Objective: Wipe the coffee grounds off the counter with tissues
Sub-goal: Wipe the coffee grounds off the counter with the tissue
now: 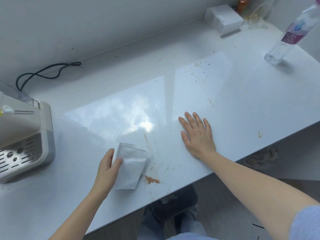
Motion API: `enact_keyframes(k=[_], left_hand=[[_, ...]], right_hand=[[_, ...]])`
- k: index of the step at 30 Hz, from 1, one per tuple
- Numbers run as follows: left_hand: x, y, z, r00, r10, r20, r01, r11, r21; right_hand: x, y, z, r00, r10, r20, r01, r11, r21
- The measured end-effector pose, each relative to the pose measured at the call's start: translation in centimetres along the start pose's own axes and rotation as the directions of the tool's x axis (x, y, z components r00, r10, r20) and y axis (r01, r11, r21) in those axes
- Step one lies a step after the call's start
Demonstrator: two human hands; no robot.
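Observation:
A folded white tissue [129,168] lies flat on the white counter [233,94] near its front edge, and my left hand [106,170] grips its left side. Just right of the tissue sits a small brown heap of coffee grounds [151,180]. Fine brown specks and smears [161,144] spread over the counter between my hands. My right hand [197,134] rests flat on the counter, palm down with fingers spread, holding nothing. More dark specks [199,73] dot the counter farther back.
A beige coffee machine [26,135] with a metal drip tray stands at the left, its black cord [46,73] looping behind. A clear soda bottle [290,35] stands at the back right. A white tissue box [223,19] and a glass sit by the wall.

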State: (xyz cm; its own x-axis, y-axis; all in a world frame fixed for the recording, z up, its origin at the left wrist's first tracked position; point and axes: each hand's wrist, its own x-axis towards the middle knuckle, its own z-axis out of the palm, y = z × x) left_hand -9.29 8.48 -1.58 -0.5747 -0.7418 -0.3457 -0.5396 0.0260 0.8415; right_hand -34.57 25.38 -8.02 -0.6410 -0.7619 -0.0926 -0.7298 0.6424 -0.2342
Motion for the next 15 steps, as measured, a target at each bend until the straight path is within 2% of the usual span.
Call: enact_keyframes(k=[3, 5, 7, 10, 12, 14, 15], left_hand=[[0.0, -0.8, -1.0, 0.965, -0.254, -0.061, 0.233, 0.943, -0.239], [0.0, -1.5, -2.2, 0.942, -0.317, -0.111, 0.272, 0.914, -0.302], [-0.1, -2.1, -4.1, 0.934, -0.290, -0.208, 0.233, 0.936, -0.262], [-0.4, -2.7, -7.8, 0.911, -0.100, -0.400, 0.081, 0.995, -0.064], [-0.7, -2.8, -9.6, 0.882, 0.044, -0.470, 0.048, 0.982, 0.181], [-0.9, -3.0, -9.9, 0.885, 0.194, -0.424, 0.014, 0.899, 0.438], [-0.9, -3.1, -9.3, 0.897, 0.236, -0.375, -0.012, 0.858, 0.513]], right_hand=[[0.0, 0.0, 0.0, 1.000, -0.002, -0.003, 0.002, 1.000, 0.002], [0.0, 0.0, 0.0, 1.000, -0.001, -0.003, 0.001, 1.000, -0.003], [0.0, 0.0, 0.0, 1.000, -0.001, -0.003, 0.001, 1.000, -0.001], [0.0, 0.0, 0.0, 1.000, -0.003, 0.004, 0.003, 1.000, -0.002], [0.0, 0.0, 0.0, 1.000, -0.002, 0.006, 0.002, 1.000, -0.005], [0.0, 0.0, 0.0, 1.000, 0.000, 0.003, 0.000, 1.000, -0.005], [0.0, -0.1, -0.1, 1.000, -0.001, 0.002, 0.001, 1.000, -0.004]])
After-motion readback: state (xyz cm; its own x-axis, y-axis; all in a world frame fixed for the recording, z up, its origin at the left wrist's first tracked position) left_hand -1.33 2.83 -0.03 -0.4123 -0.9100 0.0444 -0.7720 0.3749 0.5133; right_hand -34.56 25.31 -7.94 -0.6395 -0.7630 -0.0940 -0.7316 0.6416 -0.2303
